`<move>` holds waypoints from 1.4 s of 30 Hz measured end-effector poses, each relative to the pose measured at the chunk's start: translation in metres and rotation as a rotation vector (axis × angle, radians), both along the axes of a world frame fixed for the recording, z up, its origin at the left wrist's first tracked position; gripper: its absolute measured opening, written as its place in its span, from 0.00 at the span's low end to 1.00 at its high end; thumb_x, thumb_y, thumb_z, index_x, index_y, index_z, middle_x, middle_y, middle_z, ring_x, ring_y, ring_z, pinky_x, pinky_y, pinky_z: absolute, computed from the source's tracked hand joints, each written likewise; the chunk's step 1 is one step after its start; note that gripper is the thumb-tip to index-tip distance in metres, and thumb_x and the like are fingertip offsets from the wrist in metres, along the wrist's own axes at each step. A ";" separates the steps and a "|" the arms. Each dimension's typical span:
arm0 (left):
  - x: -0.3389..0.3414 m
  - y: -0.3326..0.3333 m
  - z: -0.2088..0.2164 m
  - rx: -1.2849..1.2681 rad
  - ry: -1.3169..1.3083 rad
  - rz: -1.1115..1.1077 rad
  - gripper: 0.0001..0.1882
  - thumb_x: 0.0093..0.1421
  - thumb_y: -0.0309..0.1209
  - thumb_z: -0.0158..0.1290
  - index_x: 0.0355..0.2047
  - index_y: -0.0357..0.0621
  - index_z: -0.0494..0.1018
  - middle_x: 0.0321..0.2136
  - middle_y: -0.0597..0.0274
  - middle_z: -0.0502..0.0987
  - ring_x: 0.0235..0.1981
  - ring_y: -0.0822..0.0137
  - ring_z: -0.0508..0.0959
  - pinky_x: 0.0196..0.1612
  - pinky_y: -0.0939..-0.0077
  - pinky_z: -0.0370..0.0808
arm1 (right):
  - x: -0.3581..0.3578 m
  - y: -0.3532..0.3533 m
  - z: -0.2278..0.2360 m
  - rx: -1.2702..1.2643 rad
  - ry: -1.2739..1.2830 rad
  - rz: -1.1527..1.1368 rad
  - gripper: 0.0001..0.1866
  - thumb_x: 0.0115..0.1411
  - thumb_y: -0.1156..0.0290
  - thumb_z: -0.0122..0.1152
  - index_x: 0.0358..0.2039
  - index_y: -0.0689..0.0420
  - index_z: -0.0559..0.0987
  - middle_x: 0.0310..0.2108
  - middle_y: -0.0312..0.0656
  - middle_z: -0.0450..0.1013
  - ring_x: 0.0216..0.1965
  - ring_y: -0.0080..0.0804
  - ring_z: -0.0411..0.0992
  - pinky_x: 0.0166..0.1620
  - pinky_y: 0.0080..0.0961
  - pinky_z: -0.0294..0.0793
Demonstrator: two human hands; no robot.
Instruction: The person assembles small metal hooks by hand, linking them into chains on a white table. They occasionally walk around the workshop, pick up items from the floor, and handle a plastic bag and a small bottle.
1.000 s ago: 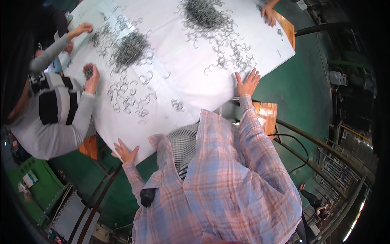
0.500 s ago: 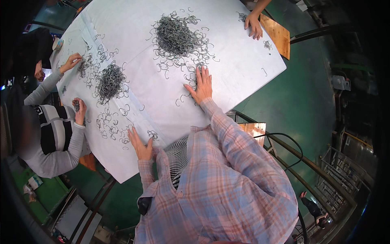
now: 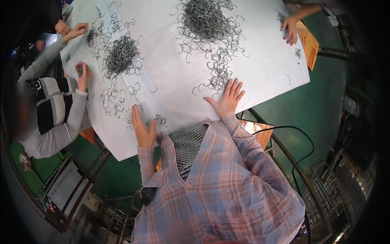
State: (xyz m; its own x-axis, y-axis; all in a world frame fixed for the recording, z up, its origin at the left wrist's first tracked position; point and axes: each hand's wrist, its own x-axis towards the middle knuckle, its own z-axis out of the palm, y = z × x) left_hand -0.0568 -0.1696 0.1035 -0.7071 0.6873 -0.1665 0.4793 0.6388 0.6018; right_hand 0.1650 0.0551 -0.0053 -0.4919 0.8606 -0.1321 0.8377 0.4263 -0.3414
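Head view: the left hand (image 3: 143, 131) holds nothing, fingers straight, beside a few hooks (image 3: 161, 119) on the table (image 3: 176, 87). Farther, the right hand (image 3: 227, 101), fingers spread and empty, has drawn back; a strand (image 3: 219, 71) now trails toward it from the heap (image 3: 204, 18), seemingly loosening those hooks for handling.

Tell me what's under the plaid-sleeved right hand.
White tabletop shows around the right hand, with grey wire hooks just beyond it; whatever lies directly beneath it is covered.
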 end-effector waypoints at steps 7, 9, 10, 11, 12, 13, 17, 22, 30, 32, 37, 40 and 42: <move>0.009 0.004 -0.001 -0.033 -0.050 -0.043 0.42 0.52 0.28 0.56 0.65 0.36 0.49 0.63 0.39 0.52 0.64 0.42 0.52 0.65 0.56 0.48 | 0.021 0.006 -0.012 0.046 -0.054 0.173 0.62 0.45 0.33 0.60 0.65 0.66 0.46 0.68 0.56 0.39 0.69 0.55 0.30 0.65 0.59 0.28; 0.009 0.004 -0.002 -0.032 -0.044 -0.049 0.42 0.52 0.28 0.56 0.64 0.36 0.50 0.63 0.39 0.52 0.64 0.42 0.52 0.65 0.56 0.49 | 0.027 0.007 -0.010 0.022 0.022 0.114 0.62 0.45 0.33 0.61 0.65 0.66 0.46 0.68 0.55 0.39 0.69 0.56 0.31 0.65 0.59 0.28; 0.008 0.005 -0.002 -0.038 -0.035 -0.053 0.41 0.52 0.28 0.56 0.64 0.36 0.50 0.63 0.39 0.52 0.64 0.42 0.52 0.65 0.56 0.49 | 0.028 0.007 -0.010 0.010 0.059 0.085 0.61 0.45 0.34 0.61 0.65 0.66 0.47 0.68 0.55 0.39 0.69 0.56 0.31 0.65 0.58 0.29; 0.007 0.006 -0.002 -0.043 -0.024 -0.059 0.41 0.52 0.28 0.56 0.64 0.36 0.50 0.63 0.39 0.52 0.64 0.41 0.52 0.65 0.56 0.49 | 0.028 0.008 -0.010 0.024 0.133 0.068 0.59 0.46 0.32 0.58 0.66 0.61 0.48 0.68 0.52 0.39 0.69 0.55 0.31 0.64 0.61 0.28; 0.006 0.006 -0.003 -0.043 -0.035 -0.065 0.41 0.52 0.28 0.56 0.64 0.37 0.51 0.63 0.39 0.52 0.64 0.41 0.52 0.65 0.55 0.49 | 0.028 0.009 -0.009 0.035 0.086 0.108 0.58 0.46 0.31 0.57 0.66 0.58 0.49 0.68 0.52 0.39 0.69 0.55 0.31 0.64 0.62 0.28; 0.007 0.007 -0.003 -0.044 -0.045 -0.071 0.40 0.52 0.28 0.56 0.64 0.38 0.51 0.63 0.39 0.52 0.64 0.41 0.52 0.65 0.55 0.50 | 0.027 0.011 -0.008 0.046 0.040 0.150 0.57 0.46 0.31 0.56 0.67 0.54 0.50 0.68 0.51 0.39 0.69 0.55 0.31 0.63 0.64 0.28; 0.011 0.023 0.003 -0.069 -0.063 -0.107 0.38 0.53 0.29 0.56 0.63 0.39 0.54 0.62 0.42 0.55 0.64 0.45 0.55 0.64 0.58 0.53 | 0.019 0.026 -0.002 0.116 -0.073 0.285 0.49 0.48 0.30 0.53 0.66 0.38 0.54 0.68 0.50 0.41 0.69 0.57 0.32 0.62 0.67 0.27; 0.019 0.030 0.004 -0.049 -0.112 -0.130 0.39 0.53 0.29 0.56 0.64 0.42 0.54 0.63 0.40 0.52 0.64 0.41 0.53 0.64 0.55 0.51 | 0.031 0.042 -0.002 0.046 0.073 0.101 0.52 0.47 0.33 0.57 0.67 0.45 0.52 0.69 0.51 0.35 0.68 0.59 0.30 0.63 0.65 0.29; 0.020 0.033 -0.001 -0.011 -0.155 -0.120 0.37 0.54 0.29 0.55 0.63 0.43 0.55 0.63 0.42 0.54 0.63 0.43 0.54 0.63 0.57 0.54 | -0.014 0.046 -0.012 0.081 0.014 0.102 0.61 0.42 0.26 0.55 0.68 0.52 0.48 0.67 0.62 0.35 0.68 0.63 0.28 0.63 0.64 0.28; 0.021 0.048 -0.009 0.002 -0.210 -0.139 0.36 0.54 0.29 0.55 0.63 0.43 0.56 0.63 0.43 0.55 0.63 0.43 0.55 0.63 0.58 0.55 | -0.054 0.077 -0.021 0.142 0.035 0.103 0.60 0.43 0.25 0.52 0.68 0.51 0.48 0.67 0.62 0.36 0.68 0.63 0.28 0.63 0.63 0.27; 0.040 0.111 -0.048 -0.054 -0.050 -0.364 0.42 0.53 0.35 0.58 0.65 0.41 0.50 0.65 0.45 0.49 0.66 0.44 0.49 0.64 0.52 0.52 | -0.146 0.158 -0.038 0.306 0.304 0.012 0.54 0.46 0.27 0.53 0.66 0.49 0.53 0.66 0.58 0.44 0.68 0.60 0.35 0.64 0.59 0.34; 0.062 0.129 -0.067 -0.136 0.045 -0.388 0.47 0.53 0.44 0.57 0.66 0.39 0.46 0.67 0.47 0.44 0.67 0.45 0.43 0.64 0.44 0.47 | -0.144 0.163 0.002 0.288 0.410 0.070 0.48 0.49 0.32 0.56 0.64 0.49 0.59 0.64 0.53 0.51 0.65 0.53 0.46 0.62 0.56 0.42; 0.068 0.133 -0.083 -0.145 0.078 -0.371 0.48 0.54 0.50 0.55 0.66 0.38 0.45 0.67 0.47 0.41 0.68 0.46 0.41 0.63 0.39 0.44 | -0.111 0.157 0.011 0.332 0.553 -0.001 0.43 0.50 0.45 0.64 0.60 0.56 0.62 0.59 0.50 0.59 0.60 0.46 0.56 0.60 0.47 0.52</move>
